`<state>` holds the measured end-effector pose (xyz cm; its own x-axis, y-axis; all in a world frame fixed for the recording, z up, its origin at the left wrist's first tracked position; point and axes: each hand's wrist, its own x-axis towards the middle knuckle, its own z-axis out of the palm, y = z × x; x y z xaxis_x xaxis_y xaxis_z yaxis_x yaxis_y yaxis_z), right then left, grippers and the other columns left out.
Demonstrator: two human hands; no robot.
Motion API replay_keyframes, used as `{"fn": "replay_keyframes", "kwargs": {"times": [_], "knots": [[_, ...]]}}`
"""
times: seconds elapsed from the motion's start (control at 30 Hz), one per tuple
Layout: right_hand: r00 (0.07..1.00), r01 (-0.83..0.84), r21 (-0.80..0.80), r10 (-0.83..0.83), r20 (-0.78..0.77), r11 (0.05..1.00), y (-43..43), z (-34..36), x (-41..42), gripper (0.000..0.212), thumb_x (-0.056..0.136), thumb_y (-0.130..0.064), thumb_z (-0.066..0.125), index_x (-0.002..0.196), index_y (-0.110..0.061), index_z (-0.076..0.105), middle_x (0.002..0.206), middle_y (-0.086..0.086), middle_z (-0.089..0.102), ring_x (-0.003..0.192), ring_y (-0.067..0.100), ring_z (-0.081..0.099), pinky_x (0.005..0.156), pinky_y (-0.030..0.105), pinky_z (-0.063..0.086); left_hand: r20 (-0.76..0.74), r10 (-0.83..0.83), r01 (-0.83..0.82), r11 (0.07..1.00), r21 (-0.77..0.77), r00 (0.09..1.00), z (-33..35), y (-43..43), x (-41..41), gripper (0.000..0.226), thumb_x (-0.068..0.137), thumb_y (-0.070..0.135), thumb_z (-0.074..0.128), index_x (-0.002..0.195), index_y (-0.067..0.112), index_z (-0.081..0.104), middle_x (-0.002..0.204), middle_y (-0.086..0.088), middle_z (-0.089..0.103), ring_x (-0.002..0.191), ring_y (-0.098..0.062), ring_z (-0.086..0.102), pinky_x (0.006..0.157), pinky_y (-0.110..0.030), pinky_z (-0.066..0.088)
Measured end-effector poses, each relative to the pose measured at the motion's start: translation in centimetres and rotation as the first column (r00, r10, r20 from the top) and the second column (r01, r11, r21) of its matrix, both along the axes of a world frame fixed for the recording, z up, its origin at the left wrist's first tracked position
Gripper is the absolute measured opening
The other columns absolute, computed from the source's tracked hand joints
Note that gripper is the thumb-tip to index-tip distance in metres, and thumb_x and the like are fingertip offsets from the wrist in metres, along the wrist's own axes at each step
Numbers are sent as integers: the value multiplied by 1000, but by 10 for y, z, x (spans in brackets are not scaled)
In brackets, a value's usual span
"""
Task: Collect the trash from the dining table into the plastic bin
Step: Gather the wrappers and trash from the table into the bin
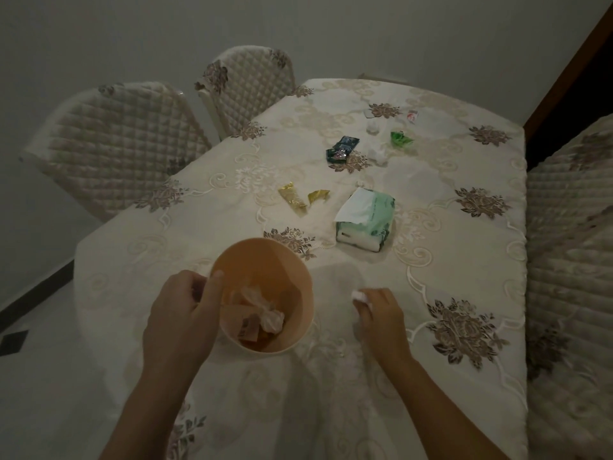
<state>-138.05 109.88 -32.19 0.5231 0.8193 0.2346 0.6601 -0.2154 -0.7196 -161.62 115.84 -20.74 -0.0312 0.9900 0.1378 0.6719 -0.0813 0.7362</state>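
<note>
Our left hand (185, 310) grips the near-left rim of the peach plastic bin (265, 257). The thumb is hooked over the inside of the wall and the fingers are curled round the outside, holding the bin steady on the dining table (457, 267). Our right hand (381, 315) sits just right of the bin, low over the cloth, with its fingertips pinching a small white wad of tissue (359, 296). The wad is not yet over the bin's mouth.

Inside the bin we see a knotted clear plastic bag (267, 313) and a brownish paper wrapper (243, 327), so we judge that some collecting is done. The tissue in hand looks like the next piece to go in.

Farther out, plenty is left. Two gold wrappers (293, 202) lie beyond the bin near the middle of the table. Beside them is a green-and-white tissue pack (366, 217), which we take for something to keep, not trash. Past that, dark blue wrappers (343, 148) lie together, with a green wrapper (401, 139) to their right and small white scraps (378, 156) between. A red-and-white scrap (412, 116) lies near the far end. All of these are well apart from the bin.

We reckon the task is under half done: the near end is nearly dealt with, but the middle and far end are untouched. Quilted chairs (116, 134) stand along the left side.
</note>
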Motion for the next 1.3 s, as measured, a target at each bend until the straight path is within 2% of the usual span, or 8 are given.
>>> {"fn": "replay_keyframes", "kwargs": {"times": [0.17, 0.33, 0.47, 0.67, 0.83, 0.93, 1.07, 1.3], "knots": [[984, -27, 257, 72, -164, 966, 16, 99, -36, 15, 81, -15, 64, 96, -10, 64, 87, -2, 55, 76, 4, 50, 69, 3, 36, 13, -30, 30, 1000, 0, 999, -2, 0, 1, 38, 82, 49, 41, 75, 14, 54, 77, -3, 55, 73, -22, 54, 65, -38, 41], [840, -524, -183, 540, 55, 832, 39, 115, -86, 10, 79, -9, 61, 89, -7, 61, 99, 8, 57, 94, 22, 52, 72, 22, 38, 17, -65, 65, 998, 12, 998, -1, -1, 1, 33, 89, 41, 45, 71, 14, 52, 76, -5, 55, 71, -20, 53, 61, -35, 36], [805, -490, -444, 585, 101, 750, 48, 103, -96, 26, 81, -13, 57, 106, -10, 58, 112, 12, 54, 99, 28, 54, 70, 26, 34, 20, -80, 79, 997, 12, 997, -2, 0, 0, 34, 88, 43, 45, 70, 15, 53, 74, -3, 55, 70, -19, 54, 61, -35, 38], [759, -528, -459, 640, 123, 714, 49, 102, -92, 30, 81, -21, 55, 109, -11, 60, 110, 12, 59, 100, 28, 55, 76, 32, 41, 33, -90, 89, 996, 10, 995, 1, 7, -2, 34, 89, 41, 45, 71, 13, 52, 75, -6, 56, 69, -19, 52, 60, -34, 37], [765, -599, -294, 641, 66, 745, 56, 110, -97, 26, 84, -25, 54, 105, -14, 64, 107, 10, 62, 100, 22, 55, 86, 37, 46, 66, -83, 83, 997, 2, 994, 3, 17, -8, 39, 80, 51, 40, 68, 15, 51, 72, -5, 55, 68, -20, 53, 61, -36, 41], [792, -609, -46, 603, -90, 792, 59, 130, -101, 19, 87, -22, 56, 99, -12, 67, 103, 4, 68, 98, 13, 57, 88, 23, 42, 76, -45, 46, 999, -12, 996, 4, 27, -14, 37, 84, 48, 43, 69, 15, 52, 74, -4, 56, 70, -21, 54, 64, -37, 41], [856, -241, 232, 319, -406, 942, 83, 142, -75, 9, 83, -17, 61, 87, -18, 68, 82, -4, 68, 76, 5, 61, 71, 18, 51, 92, 31, -29, 999, -23, 995, 7, 46, -18, 35, 88, 44, 45, 72, 14, 54, 77, -5, 57, 71, -21, 53, 65, -37, 40], [985, -147, -299, 110, -135, 943, 180, 64, -7, 42, 82, -25, 62, 119, -8, 51, 128, 16, 49, 117, 29, 46, 97, 37, 37, 105, 193, -191, 981, -30, 976, 12, 87, -14, 39, 78, 52, 38, 67, 16, 48, 71, -4, 53, 67, -24, 50, 61, -34, 35]]}}
